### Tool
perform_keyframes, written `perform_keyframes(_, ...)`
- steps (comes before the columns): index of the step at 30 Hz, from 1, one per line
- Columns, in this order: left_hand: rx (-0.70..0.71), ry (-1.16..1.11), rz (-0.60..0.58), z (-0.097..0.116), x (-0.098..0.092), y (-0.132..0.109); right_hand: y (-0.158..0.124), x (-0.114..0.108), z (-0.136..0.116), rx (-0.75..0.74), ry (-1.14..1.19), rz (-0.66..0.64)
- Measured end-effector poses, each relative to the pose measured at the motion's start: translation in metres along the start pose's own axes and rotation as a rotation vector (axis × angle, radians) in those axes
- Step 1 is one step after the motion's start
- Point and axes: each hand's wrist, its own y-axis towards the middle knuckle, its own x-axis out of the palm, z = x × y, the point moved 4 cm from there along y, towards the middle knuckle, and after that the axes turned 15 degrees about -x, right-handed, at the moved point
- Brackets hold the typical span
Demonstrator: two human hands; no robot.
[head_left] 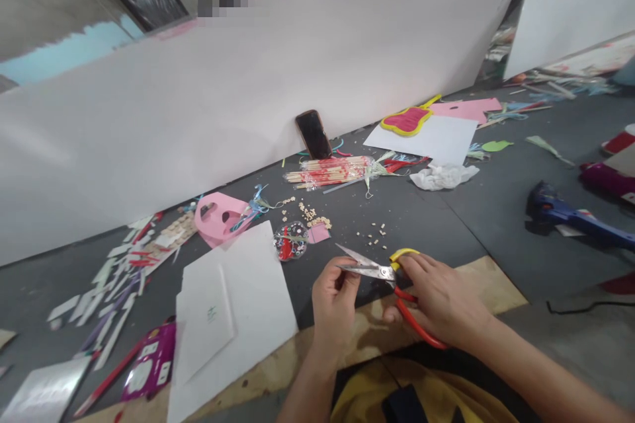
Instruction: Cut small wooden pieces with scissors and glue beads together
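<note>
My right hand [446,294] is wrapped round the handles of a pair of scissors [383,272], one handle yellow and the other red. Their blades stand spread apart and point left. Just at the blades, my left hand [333,294] has thumb and fingers pinched together. Whatever lies between those fingertips is too small to make out. Beyond the hands, small pale beads [378,234] are scattered on the dark table. A round clear case [291,241] with small parts and a red piece sits to the left, beside a small pink square [318,232].
White sheets [253,297] lie at the left, near a pink cut-out [221,217] and many paper strips [106,294]. A phone [313,134] leans against the white partition [238,79], behind wrapped sticks [327,173]. Crumpled tissue [443,176] and a blue glue gun [575,215] are at the right.
</note>
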Motion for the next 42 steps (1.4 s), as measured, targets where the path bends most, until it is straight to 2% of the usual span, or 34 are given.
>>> perform_keyframes(9, -0.007, 0.005, -0.053, 0.0017, 0.0027, -0.0004, -0.0012, 0.0051, 0.0003, -0.023, -0.039, -0.036)
perform_keyframes(13, -0.011, 0.015, -0.041, 0.0009, 0.0022, 0.0003, -0.0018, 0.0054, -0.0002, -0.032, -0.07, -0.042)
perform_keyframes(20, 0.003, 0.062, -0.032, 0.0009, 0.0039, 0.0006, -0.0018, 0.0069, 0.0014, 0.052, -0.087, -0.161)
perform_keyframes(25, 0.047, 0.046, -0.035, 0.004, 0.0052, -0.0002, -0.0015, 0.0091, 0.0025, 0.087, -0.032, -0.183)
perform_keyframes(32, 0.1, 0.083, 0.06, 0.0049, 0.0024, -0.0024, -0.0014, 0.0034, 0.0014, 0.046, 0.05, -0.125)
perform_keyframes(37, 0.115, 0.084, 0.044, 0.0064, 0.0033, -0.0023, 0.0, 0.0031, 0.001, 0.022, 0.051, -0.092)
perform_keyframes(42, 0.051, 0.039, -0.012, 0.0053, 0.0054, -0.001, -0.0007, 0.0036, 0.001, 0.034, 0.021, -0.064)
